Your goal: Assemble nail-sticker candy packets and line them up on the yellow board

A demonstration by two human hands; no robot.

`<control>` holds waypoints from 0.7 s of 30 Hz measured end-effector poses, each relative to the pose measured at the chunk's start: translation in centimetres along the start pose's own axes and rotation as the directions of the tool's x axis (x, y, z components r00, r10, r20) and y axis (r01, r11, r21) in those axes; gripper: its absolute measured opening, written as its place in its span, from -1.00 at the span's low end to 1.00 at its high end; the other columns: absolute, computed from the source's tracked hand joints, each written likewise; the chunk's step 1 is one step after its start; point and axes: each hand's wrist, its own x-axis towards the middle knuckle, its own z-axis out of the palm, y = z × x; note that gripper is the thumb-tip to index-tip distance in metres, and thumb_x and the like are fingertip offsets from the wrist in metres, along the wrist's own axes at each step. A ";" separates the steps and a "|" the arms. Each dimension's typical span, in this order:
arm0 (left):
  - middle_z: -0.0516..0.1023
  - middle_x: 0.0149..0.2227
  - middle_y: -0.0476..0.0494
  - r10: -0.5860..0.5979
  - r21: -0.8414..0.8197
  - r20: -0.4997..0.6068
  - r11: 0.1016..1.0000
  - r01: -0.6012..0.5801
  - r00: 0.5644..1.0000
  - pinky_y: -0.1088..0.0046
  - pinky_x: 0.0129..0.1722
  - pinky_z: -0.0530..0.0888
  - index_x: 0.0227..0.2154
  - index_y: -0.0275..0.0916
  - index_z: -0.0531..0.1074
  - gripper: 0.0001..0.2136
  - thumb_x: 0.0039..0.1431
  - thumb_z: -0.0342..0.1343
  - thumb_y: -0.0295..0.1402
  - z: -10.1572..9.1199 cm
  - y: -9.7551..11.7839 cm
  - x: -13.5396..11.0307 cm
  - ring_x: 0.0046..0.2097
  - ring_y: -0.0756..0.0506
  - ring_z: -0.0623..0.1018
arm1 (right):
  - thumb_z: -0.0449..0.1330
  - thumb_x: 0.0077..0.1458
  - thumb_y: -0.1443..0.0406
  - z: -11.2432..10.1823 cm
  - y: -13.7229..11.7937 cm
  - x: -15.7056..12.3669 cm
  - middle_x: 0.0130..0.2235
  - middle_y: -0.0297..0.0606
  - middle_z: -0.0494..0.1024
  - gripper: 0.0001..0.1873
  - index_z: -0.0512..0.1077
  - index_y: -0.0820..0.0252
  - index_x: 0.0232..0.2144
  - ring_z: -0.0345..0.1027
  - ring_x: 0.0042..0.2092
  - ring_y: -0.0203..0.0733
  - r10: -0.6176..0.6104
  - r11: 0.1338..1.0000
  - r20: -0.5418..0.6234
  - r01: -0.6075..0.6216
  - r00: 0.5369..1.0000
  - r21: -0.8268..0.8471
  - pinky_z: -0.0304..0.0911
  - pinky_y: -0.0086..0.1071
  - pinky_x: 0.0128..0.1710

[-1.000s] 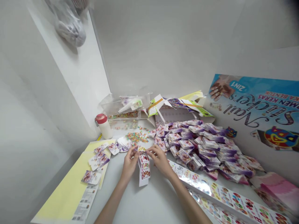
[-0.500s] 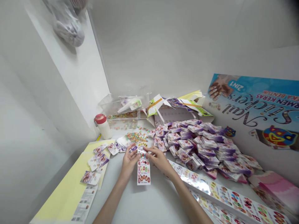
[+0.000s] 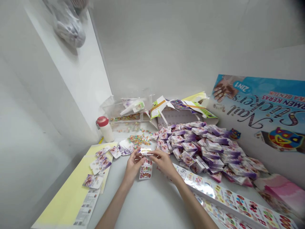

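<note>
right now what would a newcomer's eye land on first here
The big heap of purple-and-white packets, right of centre on the table, draws the eye first. The blue Nail Stickers poster stands upside down against the right wall behind it. In the middle, the left hand and right hand pinch the top of a small sticker sheet.

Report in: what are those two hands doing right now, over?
Left hand and right hand both pinching top edge of sticker sheet. Pile of purple packets close beside right hand. Long sticker strip under right forearm.
</note>
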 end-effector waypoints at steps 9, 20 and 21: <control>0.59 -0.25 -0.17 0.000 -0.001 0.021 1.000 0.000 1.000 0.43 -0.24 0.45 -0.09 -0.24 0.40 -0.51 -0.14 0.31 -0.25 0.1 -0.2 0.0 -0.19 -0.14 0.57 | 0.19 0.04 0.21 0.2 0.4 -0.1 -0.30 -0.26 0.40 -0.82 0.55 0.16 -0.41 0.30 -0.24 -0.18 0.064 0.997 0.033 -0.065 0.997 0.028 0.19 -0.34 -0.18; 0.51 -0.56 0.08 -0.051 -0.037 0.013 0.998 0.051 0.999 0.52 -0.51 0.41 -0.17 -0.18 0.33 -0.58 -0.13 0.29 -0.27 0.1 -0.3 -0.4 -0.52 -0.04 0.52 | 0.04 0.08 0.38 -0.1 1.1 -0.1 -0.24 -0.26 0.37 -0.77 0.50 0.10 -0.35 0.29 -0.21 -0.19 -0.057 0.995 0.037 0.053 0.998 0.082 0.20 -0.31 -0.15; 0.51 -0.57 0.08 -0.062 -0.055 -0.011 0.997 0.062 0.998 0.53 -0.52 0.40 -0.24 -0.18 0.35 -0.64 -0.14 0.30 -0.29 0.0 -0.5 -0.2 -0.54 -0.03 0.51 | 0.02 0.08 0.40 0.0 1.1 -0.2 -0.22 -0.25 0.35 -0.73 0.52 0.09 -0.36 0.28 -0.15 -0.18 -0.073 0.997 0.076 0.070 0.994 0.045 0.17 -0.30 -0.10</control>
